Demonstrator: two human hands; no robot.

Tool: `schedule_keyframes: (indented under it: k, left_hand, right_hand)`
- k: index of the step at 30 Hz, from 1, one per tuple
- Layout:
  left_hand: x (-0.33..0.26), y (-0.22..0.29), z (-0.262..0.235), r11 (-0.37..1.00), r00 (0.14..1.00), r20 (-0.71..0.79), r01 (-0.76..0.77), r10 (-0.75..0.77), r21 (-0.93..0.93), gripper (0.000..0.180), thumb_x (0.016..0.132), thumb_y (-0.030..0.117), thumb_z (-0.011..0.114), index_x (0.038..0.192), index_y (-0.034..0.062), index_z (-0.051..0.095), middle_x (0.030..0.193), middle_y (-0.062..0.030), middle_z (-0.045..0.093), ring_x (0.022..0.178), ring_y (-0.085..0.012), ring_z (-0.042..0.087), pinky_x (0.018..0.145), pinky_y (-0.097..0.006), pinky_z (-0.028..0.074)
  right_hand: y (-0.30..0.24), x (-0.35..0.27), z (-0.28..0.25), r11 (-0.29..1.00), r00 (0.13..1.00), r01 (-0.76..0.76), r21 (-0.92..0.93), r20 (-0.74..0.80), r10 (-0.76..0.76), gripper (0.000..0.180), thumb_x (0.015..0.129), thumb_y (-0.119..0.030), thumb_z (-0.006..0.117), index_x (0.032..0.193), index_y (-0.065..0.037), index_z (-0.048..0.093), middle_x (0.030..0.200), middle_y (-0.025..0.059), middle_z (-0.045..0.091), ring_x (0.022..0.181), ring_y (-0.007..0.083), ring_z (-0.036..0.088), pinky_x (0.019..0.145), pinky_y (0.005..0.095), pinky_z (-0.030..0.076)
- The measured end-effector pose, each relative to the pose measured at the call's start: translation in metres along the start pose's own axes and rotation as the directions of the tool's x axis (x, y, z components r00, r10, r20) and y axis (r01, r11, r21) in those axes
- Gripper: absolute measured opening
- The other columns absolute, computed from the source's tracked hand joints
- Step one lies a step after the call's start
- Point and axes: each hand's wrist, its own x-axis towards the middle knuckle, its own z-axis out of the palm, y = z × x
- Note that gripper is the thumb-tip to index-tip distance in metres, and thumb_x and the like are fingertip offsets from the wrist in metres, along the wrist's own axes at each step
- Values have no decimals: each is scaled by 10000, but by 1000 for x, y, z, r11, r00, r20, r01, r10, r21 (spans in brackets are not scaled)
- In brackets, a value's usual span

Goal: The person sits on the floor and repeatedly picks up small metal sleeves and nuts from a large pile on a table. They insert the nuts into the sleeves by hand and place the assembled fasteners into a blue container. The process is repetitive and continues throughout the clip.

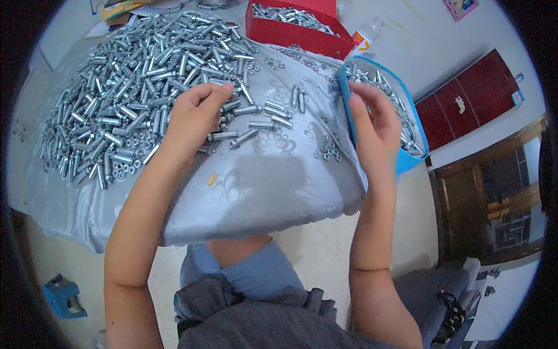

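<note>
Across a silver-clothed tabletop (317,200), two bare hands among shiny metal bolts

On the left, a broad, tangled heap of metal bolts (133,96) covers much of the cloth, with small loose nuts along its near edge. At the heap's right side is the person's left hand (196,113), its fingers curled inward and the thumb beside the bent forefinger. Bolts lie just beyond and beneath these fingers; the hand covers part of the heap, so I cannot tell whether anything is pinched.

Moving right, several loose bolts (278,113) lie apart from the heap, between the two hands. Beyond them, at the back, stands an open red box (299,42) of more metal pieces, cut off by the upper edge. Farther right is a small cluster of nuts (329,149).

At the right end, the person's right hand (378,125) is at the left side of a blue bin (410,165) filled with bolts. Its fingers are loosely bent, the thumb close by; whether they grip a bolt or touch the rim is hard to make out. Hand and wrist hide part of the bin.
</note>
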Motion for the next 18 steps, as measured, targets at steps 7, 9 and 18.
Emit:
schedule_keyframes:
  k: [7, 9, 18]
  left_hand:
    - [-7, 8, 7, 997, 1000, 9, -5, 5, 73, 261, 830, 306, 532, 729, 69, 574, 516, 54, 370, 458, -49, 326, 432, -210, 233]
    - [-7, 7, 8, 997, 1000, 3, -22, 22, 81, 261, 832, 302, 530, 688, 84, 547, 516, 55, 364, 463, -47, 318, 436, -214, 223]
    - [-5, 5, 5, 992, 998, 13, -61, 60, 106, 271, 829, 313, 539, 710, 70, 561, 519, 62, 367, 470, -40, 322, 441, -205, 234]
  right_hand:
    - [31, -67, -28, 875, 958, -138, -463, 161, 236, 430, 806, -192, 553, 1140, 50, 432, 1140, 233, 464, 1062, 332, 464, 905, 339, 358]
    - [40, -72, -20, 833, 960, -59, -550, 197, 198, 545, 796, -224, 565, 1188, 84, 345, 1202, 263, 395, 1121, 365, 398, 945, 359, 316]
    - [64, -39, 3, 752, 937, 201, -627, 346, 39, 506, 779, -301, 577, 1064, 86, 418, 1019, 266, 448, 968, 381, 454, 860, 409, 363]
